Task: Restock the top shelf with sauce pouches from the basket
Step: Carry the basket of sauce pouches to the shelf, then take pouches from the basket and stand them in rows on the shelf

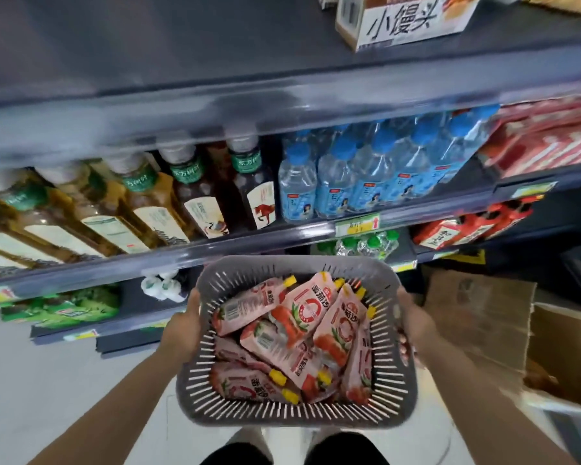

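I hold a grey slotted plastic basket (296, 412) in front of me at waist height. It is filled with several pink and red sauce pouches (304, 313) with yellow caps, lying in a loose heap. My left hand (185, 325) grips the basket's left rim. My right hand (413, 325) grips its right rim, with fingers showing through the slots. The top shelf (121, 52) is a dark grey board above, bare on its left and middle.
A white carton (403, 20) with large black characters stands on the top shelf at the right. Tea bottles (195, 193) and blue-capped water bottles (359, 172) fill the shelf below. Cardboard boxes (483, 317) lie on the floor at the right.
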Motion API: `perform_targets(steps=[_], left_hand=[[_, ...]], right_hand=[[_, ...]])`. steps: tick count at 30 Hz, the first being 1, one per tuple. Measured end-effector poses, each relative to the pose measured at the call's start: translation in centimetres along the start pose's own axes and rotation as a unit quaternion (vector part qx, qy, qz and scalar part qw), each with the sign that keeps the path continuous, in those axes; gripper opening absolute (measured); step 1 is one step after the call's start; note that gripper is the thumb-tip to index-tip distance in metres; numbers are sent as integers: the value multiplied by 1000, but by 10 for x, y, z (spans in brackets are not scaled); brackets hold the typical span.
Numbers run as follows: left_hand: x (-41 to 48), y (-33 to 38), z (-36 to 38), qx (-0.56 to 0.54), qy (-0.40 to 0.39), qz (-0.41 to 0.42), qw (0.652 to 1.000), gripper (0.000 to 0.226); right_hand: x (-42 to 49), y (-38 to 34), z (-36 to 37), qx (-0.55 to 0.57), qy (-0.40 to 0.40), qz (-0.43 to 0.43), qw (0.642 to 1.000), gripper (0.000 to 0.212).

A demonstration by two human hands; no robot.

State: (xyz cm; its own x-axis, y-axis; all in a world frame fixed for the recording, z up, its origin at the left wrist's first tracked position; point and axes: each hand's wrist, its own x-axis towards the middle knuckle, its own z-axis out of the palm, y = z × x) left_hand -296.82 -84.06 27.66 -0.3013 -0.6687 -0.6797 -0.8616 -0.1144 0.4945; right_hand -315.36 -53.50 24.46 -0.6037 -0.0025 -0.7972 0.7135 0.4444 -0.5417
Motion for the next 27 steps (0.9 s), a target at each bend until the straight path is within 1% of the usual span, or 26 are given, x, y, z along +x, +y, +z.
perform_targets(steps=[2, 4, 5, 7, 10, 12, 15, 16, 17, 18, 19, 20, 21, 22, 23, 24, 25, 26, 27], left_hand=[[5, -5, 4, 40, 21, 7, 999, 94], [1, -2, 7, 30, 38, -2, 999, 88], [-2, -2, 7, 31, 41, -9, 999, 88], [-4, -1, 8, 33, 34, -16, 999, 101], [-3, -3, 8, 20, 1, -31, 999, 92], [-5, -5, 8, 2, 1, -37, 999, 91], [-3, -10, 4, -2, -10, -12, 1000, 92], [-2, -10, 2, 5, -17, -6, 1000, 91], [-3, -10, 0, 4, -23, 2, 1000, 89], [-3, -11, -2, -1, -31, 8, 999, 87], [-1, -12, -3, 2, -38, 13, 999, 87], [0, -14, -5, 1, -44, 12, 999, 89], [-1, -14, -5, -8, -50, 10, 999, 91], [-1, -14, -6, -13, -52, 10, 999, 93], [-2, -14, -6, -13, -51, 9, 999, 94], [-2, -14, -5, -13, -55, -1, 998, 95], [-1, -13, -5, -10, -59, -8, 998, 97], [0, -13, -6, -4, -64, -6, 998, 97], [-1, -12, -6, 1, -71, -4, 997, 97]], right_hand=[[7, -1, 3, -4, 16, -2, 1000, 70], [10, 1, 2, -9, 27, -16, 999, 63], [9, 0, 0, -17, 23, -18, 999, 65], [5, 1, -6, -35, -9, -1, 999, 72], [-3, -4, -13, -36, -56, 30, 997, 75], [-6, -3, -15, -26, -58, 38, 997, 71], [-17, -3, -10, 2, -37, 42, 998, 67], [-22, -5, -5, 12, -18, 41, 999, 66], [-28, -6, 2, -1, 18, 20, 1000, 65], [-35, -5, 8, -50, 72, -9, 996, 65], [-44, -3, 15, -130, 145, -49, 980, 67], [-54, 2, 21, -205, 209, -100, 951, 68], [-68, 9, 30, -243, 246, -162, 924, 66], [-79, 16, 40, -253, 241, -208, 913, 62], [-80, 23, 51, -237, 199, -238, 920, 58], [-79, 28, 61, -206, 137, -230, 941, 59], [-68, 35, 70, -180, 85, -209, 957, 65], [-52, 40, 79, -187, 59, -179, 964, 70], [-35, 44, 85, -209, 41, -164, 963, 70]])
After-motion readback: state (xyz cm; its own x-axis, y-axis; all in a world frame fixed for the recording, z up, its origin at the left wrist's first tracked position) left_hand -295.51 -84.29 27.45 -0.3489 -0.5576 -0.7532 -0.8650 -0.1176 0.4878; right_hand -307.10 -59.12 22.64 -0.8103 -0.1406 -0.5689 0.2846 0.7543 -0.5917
